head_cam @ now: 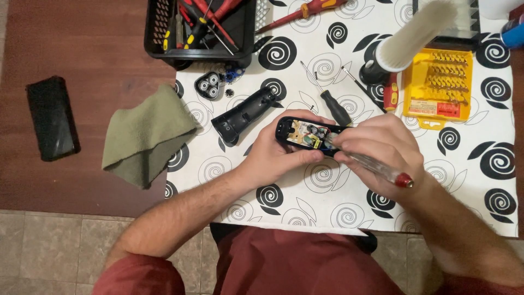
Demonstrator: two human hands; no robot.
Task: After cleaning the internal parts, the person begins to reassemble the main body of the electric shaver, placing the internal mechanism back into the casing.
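Far left: we see a black phone [52, 118] lying flat on the brown table [98, 49], well apart from the work.
Cloth: a green cloth [146, 135] is draped over the edge of the swirl-patterned mat [469, 169].
Basket: a black basket [200, 28] of red screwdrivers sits at the top, with a shaver head [210, 86] just below it.
Loose shell: a black housing half [244, 114] rests near our left hand, not touching it.
Left hand: our left hand [273, 154] is cupped around the opened shaver body [307, 135], thumb along the near edge, fingers behind it.
Shaver body: it is held just above the mat at centre, circuit board facing up, between both hands.
Right hand: our right hand [382, 150] is pinched on a clear-handled screwdriver [376, 168], its tip down at the board's right end.
Doing it well: we judge a firm cradle, the tip kept square, and light pressure matter here.
Right side: a spare black screwdriver [334, 107], a brush [408, 37] and a yellow bit case [438, 87] lie beyond.
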